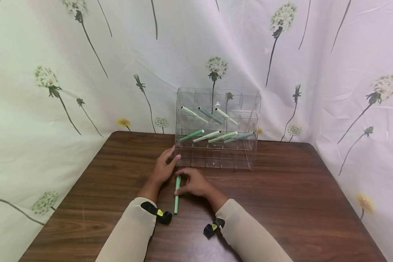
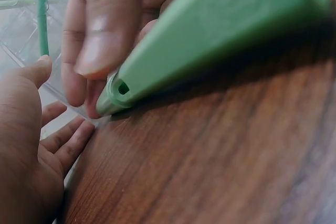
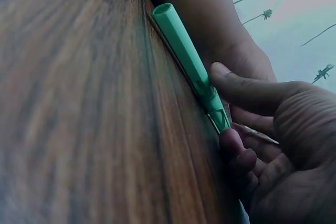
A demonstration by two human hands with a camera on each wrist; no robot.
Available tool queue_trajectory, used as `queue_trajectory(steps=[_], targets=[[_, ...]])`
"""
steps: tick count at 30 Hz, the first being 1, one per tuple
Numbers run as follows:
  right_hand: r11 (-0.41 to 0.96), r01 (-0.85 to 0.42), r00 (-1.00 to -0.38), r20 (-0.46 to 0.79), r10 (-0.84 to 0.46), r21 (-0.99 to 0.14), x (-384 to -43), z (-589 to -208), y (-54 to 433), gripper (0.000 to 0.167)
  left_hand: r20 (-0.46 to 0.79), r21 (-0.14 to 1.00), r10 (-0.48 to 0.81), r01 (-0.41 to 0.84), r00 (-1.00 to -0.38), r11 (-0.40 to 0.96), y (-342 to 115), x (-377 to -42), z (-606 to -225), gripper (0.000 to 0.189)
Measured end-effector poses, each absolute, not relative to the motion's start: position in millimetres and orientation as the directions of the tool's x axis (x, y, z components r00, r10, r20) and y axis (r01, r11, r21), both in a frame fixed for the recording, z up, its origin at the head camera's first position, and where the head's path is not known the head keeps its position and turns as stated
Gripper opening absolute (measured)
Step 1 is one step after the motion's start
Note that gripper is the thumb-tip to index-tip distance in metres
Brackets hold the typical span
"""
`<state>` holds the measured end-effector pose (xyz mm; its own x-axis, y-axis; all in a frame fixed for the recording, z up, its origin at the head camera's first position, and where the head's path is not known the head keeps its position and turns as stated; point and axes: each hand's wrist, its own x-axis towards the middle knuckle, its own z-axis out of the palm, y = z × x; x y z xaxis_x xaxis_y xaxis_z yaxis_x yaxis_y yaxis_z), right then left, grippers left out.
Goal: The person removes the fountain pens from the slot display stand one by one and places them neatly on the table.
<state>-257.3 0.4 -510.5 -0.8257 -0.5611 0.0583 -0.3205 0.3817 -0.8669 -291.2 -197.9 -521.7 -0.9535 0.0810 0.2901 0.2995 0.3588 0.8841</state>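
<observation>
A light green pen (image 1: 176, 200) lies on the table in front of the rack. My right hand (image 1: 196, 183) pinches it, thumb at its side and fingertips by its far end, as the right wrist view shows on the pen (image 3: 181, 43). Close to the left wrist camera, the green pen (image 2: 226, 30) covers part of the right fingers. My left hand (image 1: 163, 169) has relaxed, spread fingers beside the lower left corner of a clear acrylic rack (image 1: 213, 147). Its fingertips are right at the rack's edge, and it holds no pen.
Three pens slant in the rack's upper tier, among them a grey-green pen (image 1: 210, 115). Several more lean in the tier below, including a darker green pen (image 1: 191, 135). The brown wooden table (image 1: 281, 196) meets a dandelion-print cloth (image 1: 347, 109) behind and at the sides.
</observation>
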Motion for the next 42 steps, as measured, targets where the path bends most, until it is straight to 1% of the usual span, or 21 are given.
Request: queue_trajectory(steps=[3,7,14,19,26,33,38,42], targets=[[0.381,-0.342,-0.816,0.071,-0.573,-0.859,-258,-512,0,0.065,0.294,0.880,0.085,0.304,-0.952,0.365,-198,-292,-522,0.062],[0.387,-0.354,-0.827,0.091,-0.555,-0.852,-258,-515,-1,0.062,0.299,0.873,0.083,0.308,-0.951,0.379,-197,-292,-522,0.062],[0.423,-0.374,-0.844,0.113,-0.525,-0.825,-256,-516,-4,0.060,0.303,0.881,0.067,0.306,-0.951,0.362,-197,-292,-523,0.062],[0.417,-0.375,-0.848,0.125,-0.515,-0.828,-256,-516,-5,0.059,0.298,0.874,0.067,0.301,-0.952,0.381,-198,-292,-523,0.062],[0.388,-0.329,-0.858,0.101,-0.503,-0.861,-255,-514,-2,0.060,0.294,0.878,0.066,0.296,-0.954,0.376,-197,-291,-521,0.061],[0.334,-0.271,-0.864,0.075,-0.497,-0.903,-254,-505,6,0.055,0.322,0.873,0.064,0.323,-0.944,0.365,-196,-291,-522,0.059],[0.318,-0.282,-0.863,0.094,-0.497,-0.905,-254,-494,19,0.054,0.321,0.886,0.042,0.316,-0.946,0.341,-190,-286,-517,0.059],[0.339,-0.303,-0.863,0.106,-0.493,-0.891,-254,-486,33,0.052,0.309,0.892,0.045,0.306,-0.950,0.334,-185,-276,-501,0.059]])
